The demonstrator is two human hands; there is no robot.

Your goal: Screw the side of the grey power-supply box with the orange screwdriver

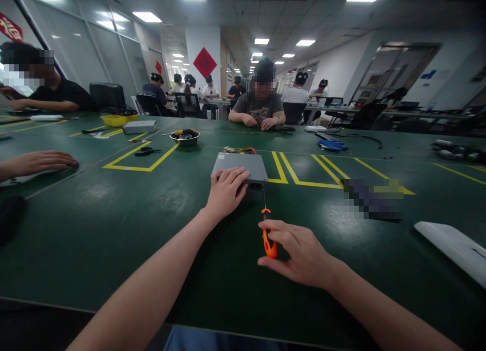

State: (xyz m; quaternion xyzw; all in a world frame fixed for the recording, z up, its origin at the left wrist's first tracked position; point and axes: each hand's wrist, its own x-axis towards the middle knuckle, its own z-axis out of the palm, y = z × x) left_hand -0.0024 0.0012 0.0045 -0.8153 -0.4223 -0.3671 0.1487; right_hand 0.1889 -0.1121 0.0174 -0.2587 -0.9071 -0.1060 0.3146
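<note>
A grey metal box (243, 163) with wires at its back edge and a black socket in its front side rests on the green table. My left hand (229, 190) lies on the box's top and front left edge, its fingers stretched over the metal. In my right hand (290, 244) is an orange and black screwdriver (270, 247), held by the handle between fingers and thumb. Its thin shaft points away from me, and the tip is at the front side of the box, near the right corner. Whether it sits in a screw is too small to tell.
Beyond the box stand a metal bowl (184, 137) with tools, a yellow tray (119, 119) and another grey box (139, 126). Blue gloves (333, 145) lie back right, a white object (451, 244) at right. Another person's hand (41, 162) rests at left; a person sits opposite.
</note>
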